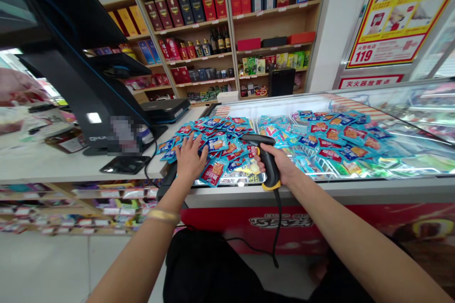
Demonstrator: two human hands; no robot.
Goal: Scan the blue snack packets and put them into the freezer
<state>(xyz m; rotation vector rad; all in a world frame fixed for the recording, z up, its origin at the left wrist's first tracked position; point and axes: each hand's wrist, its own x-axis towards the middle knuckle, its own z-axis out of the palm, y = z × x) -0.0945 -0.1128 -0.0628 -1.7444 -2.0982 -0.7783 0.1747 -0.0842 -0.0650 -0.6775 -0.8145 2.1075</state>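
My right hand [279,164] is wrapped round the handle of a black and yellow barcode scanner [269,165], which stands upright with its head pointing left. Its cable drops past the freezer's front edge. On the left, my left hand [191,157] lies with fingers spread on a heap of small blue and red snack packets [218,143]. One red-faced packet [213,173] sits at the near edge of that heap, just right of my left hand. Farther right, a second spread of similar packets [341,135] lies on the glass top.
The glass-topped chest freezer [408,151] stretches to the right. A black checkout monitor stand [103,90] and a dark phone-like slab [125,164] occupy the white counter [21,163]. Shelves [199,23] of boxes and bottles line the back wall.
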